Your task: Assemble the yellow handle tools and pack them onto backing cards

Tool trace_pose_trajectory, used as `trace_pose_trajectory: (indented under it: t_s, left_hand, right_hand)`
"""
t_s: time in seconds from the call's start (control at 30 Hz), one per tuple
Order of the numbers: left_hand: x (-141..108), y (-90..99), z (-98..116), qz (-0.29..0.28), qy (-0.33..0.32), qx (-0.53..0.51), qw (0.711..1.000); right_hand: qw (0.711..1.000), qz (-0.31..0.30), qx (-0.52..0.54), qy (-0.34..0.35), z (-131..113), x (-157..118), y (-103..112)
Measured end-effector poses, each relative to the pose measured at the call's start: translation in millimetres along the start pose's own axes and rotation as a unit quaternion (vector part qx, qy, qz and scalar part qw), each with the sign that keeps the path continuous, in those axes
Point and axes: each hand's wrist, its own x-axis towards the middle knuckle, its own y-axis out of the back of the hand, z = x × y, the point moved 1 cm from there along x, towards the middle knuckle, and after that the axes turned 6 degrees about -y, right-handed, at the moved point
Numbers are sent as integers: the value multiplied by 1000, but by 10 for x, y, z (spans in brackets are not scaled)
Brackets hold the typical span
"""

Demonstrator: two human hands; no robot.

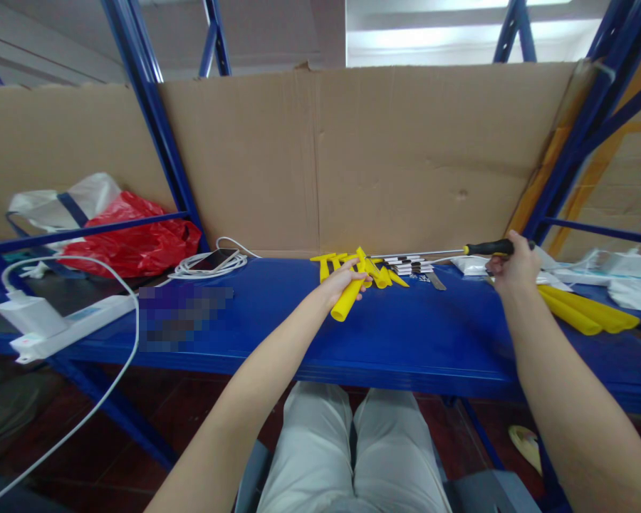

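My left hand (pixel 337 282) is closed around a yellow tube-shaped piece (pixel 347 302), its open round end tilted toward me. In my right hand (pixel 517 268) is a long screwdriver (pixel 486 247) with a black and yellow handle. Its thin shaft points left, and the tip lies near the far end of the yellow piece; whether they touch I cannot tell. Several smaller yellow pieces (pixel 385 276) lie around and behind my left hand. Beside them are a stack of white and black strips (pixel 406 263) and a flat metal piece (pixel 436 281).
On the blue shelf (pixel 278 320), yellow tubes (pixel 587 311) lie under my right forearm, near white packets (pixel 471 266). At left are a power strip (pixel 80 326), a coiled white cable (pixel 209 264) and a red bag (pixel 133 235). A cardboard panel (pixel 406 157) and blue posts (pixel 163 135) stand behind.
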Motion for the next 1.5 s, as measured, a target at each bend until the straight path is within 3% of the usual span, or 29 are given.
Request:
trace_pose_trajectory:
  t_s: [0.5,0.93,1.07,1.27,1.5]
  left_hand:
    - [-12,-3,54,-32,28,-34,999]
    - [-15,2,-4,97,-31,115,988]
    - [-3,9,-20,109,-30,142,983]
    - [24,37,-38,124,-21,147,981]
    - [28,43,-43,122,-24,151,981]
  right_hand:
    - [1000,-24,6,-1,8,25,13]
    - [995,-80,-59,12,93,55,7]
    - [993,-91,-69,-7,107,45,-5]
    - [981,-167,-60,-85,57,-13,-34]
    - [978,-146,-103,-108,39,-3,-17]
